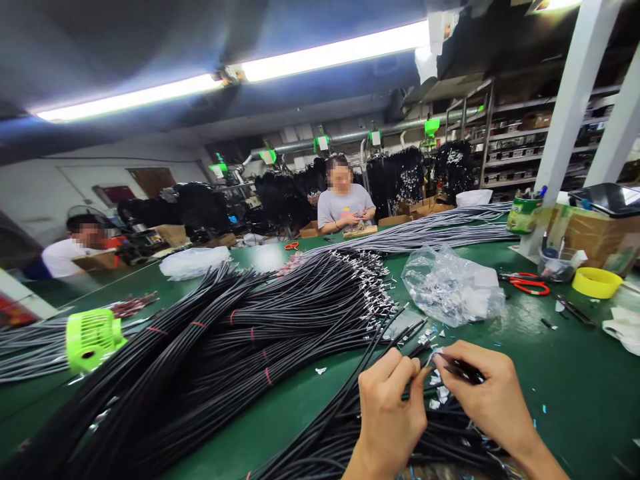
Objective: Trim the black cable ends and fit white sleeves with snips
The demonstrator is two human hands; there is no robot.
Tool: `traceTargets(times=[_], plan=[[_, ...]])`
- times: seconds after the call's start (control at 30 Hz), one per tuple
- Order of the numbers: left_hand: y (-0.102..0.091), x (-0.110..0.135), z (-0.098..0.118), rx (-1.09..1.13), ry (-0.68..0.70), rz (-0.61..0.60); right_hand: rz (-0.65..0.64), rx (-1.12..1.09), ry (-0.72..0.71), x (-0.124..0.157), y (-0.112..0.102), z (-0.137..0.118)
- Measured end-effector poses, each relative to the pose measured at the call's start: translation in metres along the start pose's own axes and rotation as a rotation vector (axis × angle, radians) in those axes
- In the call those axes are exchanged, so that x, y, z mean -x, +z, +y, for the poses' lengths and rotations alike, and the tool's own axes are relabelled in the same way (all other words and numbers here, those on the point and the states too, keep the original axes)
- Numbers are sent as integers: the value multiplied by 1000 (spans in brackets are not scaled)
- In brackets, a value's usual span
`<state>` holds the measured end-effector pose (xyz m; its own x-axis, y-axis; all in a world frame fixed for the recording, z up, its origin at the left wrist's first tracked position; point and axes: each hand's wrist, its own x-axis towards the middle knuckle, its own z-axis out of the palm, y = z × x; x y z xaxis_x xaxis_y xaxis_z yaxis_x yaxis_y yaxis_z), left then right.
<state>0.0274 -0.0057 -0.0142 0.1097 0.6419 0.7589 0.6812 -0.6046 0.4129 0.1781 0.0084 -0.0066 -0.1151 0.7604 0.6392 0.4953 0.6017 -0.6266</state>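
Note:
My left hand (393, 403) is closed in a pinch around the stripped end of a cable (430, 361), where thin coloured wires show. Just right of it, my right hand (487, 393) grips what look like black tweezers (466, 371), their tips close to that cable end. The fingertips of both hands almost meet. Below and behind the hands lie loose black cables (320, 437), partly hidden by my wrists. White scraps (440, 393) and small blue bits are scattered around the cable ends.
Bundled black cables (210, 347) with red ties cover the left of the green table (580, 400). A plastic bag (453, 287), red-handled scissors (531, 284), yellow tape (597, 283) and a green fan (93, 340) lie around. A co-worker (345, 200) sits opposite; another person (75, 247) is at left.

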Motion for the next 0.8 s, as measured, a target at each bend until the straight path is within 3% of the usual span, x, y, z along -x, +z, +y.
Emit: traceTargets(times=[0.23,0.8], plan=[[1,0,0,41,-28,-13,-8,18,18,-1,0,0],[-2,-2,1,177,-181,-65,-61,36,-86,0,-3,0]])
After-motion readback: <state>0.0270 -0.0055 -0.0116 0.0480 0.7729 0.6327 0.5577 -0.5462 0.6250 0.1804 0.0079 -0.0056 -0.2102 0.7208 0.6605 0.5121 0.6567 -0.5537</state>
